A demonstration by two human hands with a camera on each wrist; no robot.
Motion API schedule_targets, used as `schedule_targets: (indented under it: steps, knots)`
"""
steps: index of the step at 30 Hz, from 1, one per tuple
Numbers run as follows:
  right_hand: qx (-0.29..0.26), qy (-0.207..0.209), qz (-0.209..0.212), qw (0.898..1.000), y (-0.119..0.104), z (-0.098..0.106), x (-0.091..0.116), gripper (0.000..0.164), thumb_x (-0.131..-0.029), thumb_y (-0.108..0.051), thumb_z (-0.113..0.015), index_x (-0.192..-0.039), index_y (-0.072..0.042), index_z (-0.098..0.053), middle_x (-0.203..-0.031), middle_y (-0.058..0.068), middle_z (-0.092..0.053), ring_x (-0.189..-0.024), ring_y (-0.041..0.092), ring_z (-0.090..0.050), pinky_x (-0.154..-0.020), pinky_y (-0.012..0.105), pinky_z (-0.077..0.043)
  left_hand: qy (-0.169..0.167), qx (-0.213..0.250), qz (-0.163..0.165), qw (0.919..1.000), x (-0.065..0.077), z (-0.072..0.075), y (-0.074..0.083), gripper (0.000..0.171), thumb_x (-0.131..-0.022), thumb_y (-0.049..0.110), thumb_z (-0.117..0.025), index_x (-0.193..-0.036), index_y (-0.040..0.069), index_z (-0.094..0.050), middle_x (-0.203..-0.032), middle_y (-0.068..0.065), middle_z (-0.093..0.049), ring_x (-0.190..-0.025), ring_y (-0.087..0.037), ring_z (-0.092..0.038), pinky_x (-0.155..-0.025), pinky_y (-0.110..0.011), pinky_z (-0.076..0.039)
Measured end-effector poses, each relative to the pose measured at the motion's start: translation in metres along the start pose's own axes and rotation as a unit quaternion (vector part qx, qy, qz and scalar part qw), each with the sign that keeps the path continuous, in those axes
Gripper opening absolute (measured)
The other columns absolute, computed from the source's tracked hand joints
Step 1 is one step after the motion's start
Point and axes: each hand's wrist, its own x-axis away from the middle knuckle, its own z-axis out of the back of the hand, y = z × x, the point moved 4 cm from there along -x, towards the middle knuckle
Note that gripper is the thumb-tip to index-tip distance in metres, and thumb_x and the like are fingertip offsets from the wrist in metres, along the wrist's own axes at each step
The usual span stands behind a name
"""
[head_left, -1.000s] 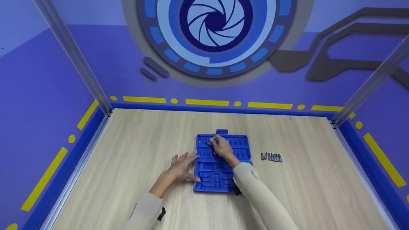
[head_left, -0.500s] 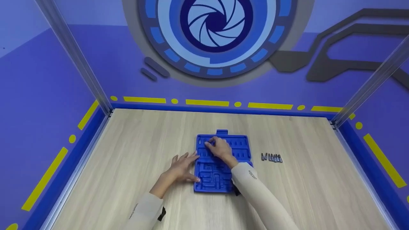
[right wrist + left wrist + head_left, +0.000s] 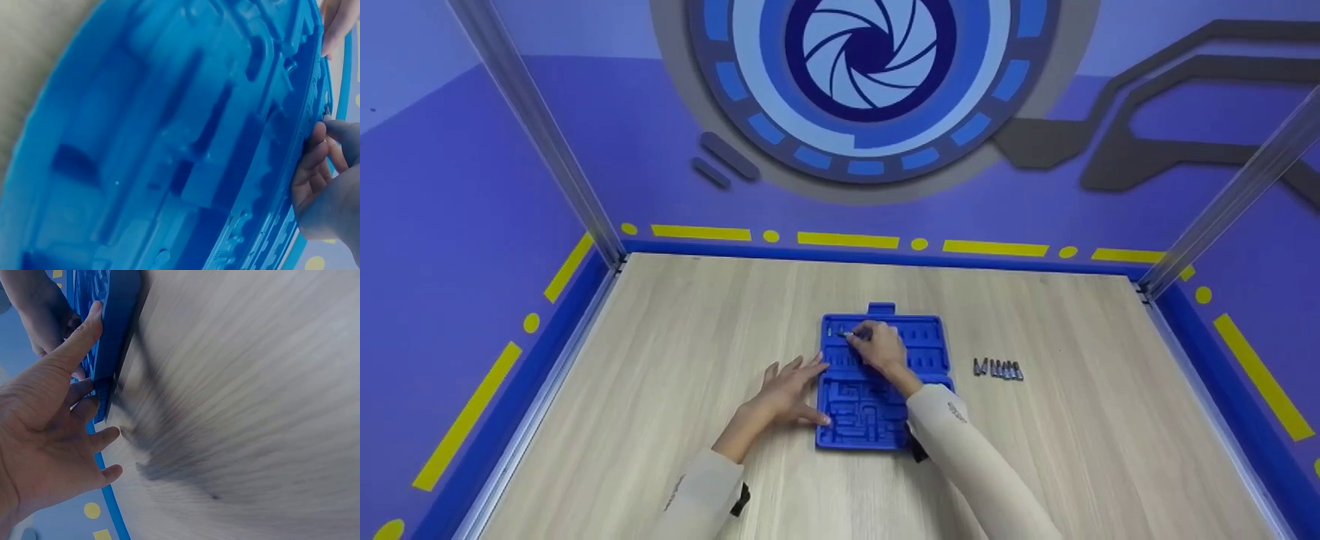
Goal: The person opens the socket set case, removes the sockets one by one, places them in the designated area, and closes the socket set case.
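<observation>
A blue plastic tool case (image 3: 861, 445) lies unfolded on the table, its moulded slots facing up. My left hand (image 3: 786, 394) rests along the case's left edge, fingers spread, the thumb on the lower half's rim. Over the upper half, my right hand (image 3: 881, 348) pinches a small metal screwdriver bit (image 3: 847, 334) between thumb and fingertips, close over the top row of slots. Another small metal bit (image 3: 830, 331) sits in that row's leftmost slot. In the right wrist view, the right fingertips (image 3: 318, 131) are at the far part of the case; the bit is mostly hidden there.
Several metal bits (image 3: 1006, 370) lie side by side on the wooden table (image 3: 1080, 420), right of the case. A latch tab (image 3: 881, 308) sticks out at the case's far edge. Blue printed walls (image 3: 840, 214) and metal corner posts (image 3: 585, 202) bound the table.
My right hand shifted left over the top row, then slightly back right, and the bit now shows at its fingertips. My left hand has stayed at the case's edge.
</observation>
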Motion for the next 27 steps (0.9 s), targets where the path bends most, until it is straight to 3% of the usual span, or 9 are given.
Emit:
schedule_targets:
  steps: [4, 7, 13, 15, 17, 19, 22, 24, 27]
  knots:
    - [0.004, -0.010, 0.018, 1.000, 0.001, 0.006, 0.003, 0.020, -0.095, -0.026, -0.071, -0.099, -0.007, -0.074, -0.080, 0.004, -0.074, -0.061, 0.009, -0.061, -0.059, 0.028, -0.051, -0.004, 0.005, 0.003, 1.0000, -0.001, 0.000, -0.001, 0.103, -0.073, 0.039, -0.091, -0.158, 0.013, -0.038, -0.170, -0.008, -0.026, -0.157, -0.042, -0.019, -0.126, -0.067, -0.004]
    - [0.066, -0.050, 0.038, 0.996, 0.001, 0.011, 0.008, 0.019, -0.095, -0.027, -0.070, -0.094, -0.007, -0.072, -0.082, 0.003, -0.072, -0.067, 0.012, -0.060, -0.064, 0.033, -0.055, -0.003, 0.006, 0.003, 1.0000, -0.001, 0.000, -0.001, 0.104, -0.073, 0.039, -0.091, -0.158, 0.013, -0.038, -0.170, -0.008, -0.026, -0.157, -0.042, -0.019, -0.126, -0.067, -0.004]
    - [0.231, -0.132, 0.082, 0.961, 0.000, 0.021, 0.018, 0.027, -0.094, -0.033, -0.069, -0.082, -0.010, -0.065, -0.074, 0.000, -0.064, -0.064, 0.014, -0.053, -0.063, 0.039, -0.055, 0.000, 0.002, 0.001, 1.0000, -0.001, 0.000, -0.001, 0.104, -0.072, 0.039, -0.091, -0.158, 0.012, -0.038, -0.170, -0.009, -0.027, -0.157, -0.042, -0.019, -0.126, -0.067, -0.004]
    - [0.259, -0.150, 0.083, 0.950, 0.001, 0.023, 0.022, 0.036, -0.096, -0.037, -0.066, -0.071, -0.012, -0.057, -0.066, -0.002, -0.054, -0.060, 0.014, -0.048, -0.058, 0.036, -0.048, 0.000, 0.003, 0.002, 1.0000, -0.001, 0.000, -0.001, 0.104, -0.073, 0.039, -0.091, -0.158, 0.013, -0.038, -0.170, -0.009, -0.026, -0.157, -0.042, -0.019, -0.126, -0.066, -0.003]
    - [0.258, -0.163, 0.075, 0.949, 0.002, 0.026, 0.024, 0.043, -0.098, -0.038, -0.060, -0.065, -0.014, -0.049, -0.064, -0.002, -0.048, -0.060, 0.016, -0.045, -0.058, 0.037, -0.045, 0.001, 0.005, 0.002, 1.0000, 0.000, 0.000, -0.001, 0.104, -0.073, 0.039, -0.091, -0.158, 0.012, -0.038, -0.170, -0.009, -0.026, -0.157, -0.042, -0.019, -0.127, -0.066, -0.003]
    - [0.205, -0.180, 0.054, 0.960, 0.005, 0.030, 0.026, 0.045, -0.101, -0.036, -0.054, -0.063, -0.014, -0.048, -0.063, -0.002, -0.046, -0.058, 0.015, -0.044, -0.056, 0.033, -0.041, 0.002, 0.007, 0.003, 1.0000, 0.000, 0.000, -0.001, 0.104, -0.072, 0.038, -0.091, -0.158, 0.012, -0.038, -0.170, -0.010, -0.027, -0.157, -0.042, -0.019, -0.126, -0.067, -0.003]
    - [0.045, -0.205, -0.002, 0.978, 0.015, 0.039, 0.024, 0.040, -0.104, -0.029, -0.048, -0.075, -0.008, -0.064, -0.070, -0.002, -0.057, -0.059, 0.012, -0.051, -0.054, 0.027, -0.044, 0.002, 0.009, 0.003, 1.0000, 0.000, 0.000, 0.000, 0.104, -0.073, 0.037, -0.091, -0.158, 0.012, -0.038, -0.170, -0.010, -0.026, -0.157, -0.042, -0.019, -0.127, -0.066, -0.002]
    - [-0.089, -0.222, -0.049, 0.970, 0.026, 0.044, 0.023, 0.037, -0.105, -0.026, -0.046, -0.092, -0.002, -0.072, -0.077, -0.002, -0.063, -0.062, 0.010, -0.054, -0.053, 0.022, -0.042, 0.002, 0.010, 0.002, 0.9999, -0.001, 0.000, 0.001, 0.104, -0.072, 0.037, -0.091, -0.158, 0.011, -0.038, -0.169, -0.010, -0.027, -0.157, -0.042, -0.019, -0.127, -0.066, -0.002]
    - [-0.239, -0.231, -0.106, 0.937, 0.042, 0.050, 0.021, 0.036, -0.106, -0.024, -0.047, -0.118, 0.001, -0.071, -0.092, 0.000, -0.069, -0.072, 0.009, -0.059, -0.059, 0.022, -0.047, -0.001, 0.009, 0.004, 1.0000, 0.000, -0.001, 0.000, 0.105, -0.072, 0.037, -0.091, -0.159, 0.012, -0.037, -0.170, -0.008, -0.026, -0.158, -0.041, -0.018, -0.127, -0.066, -0.001]
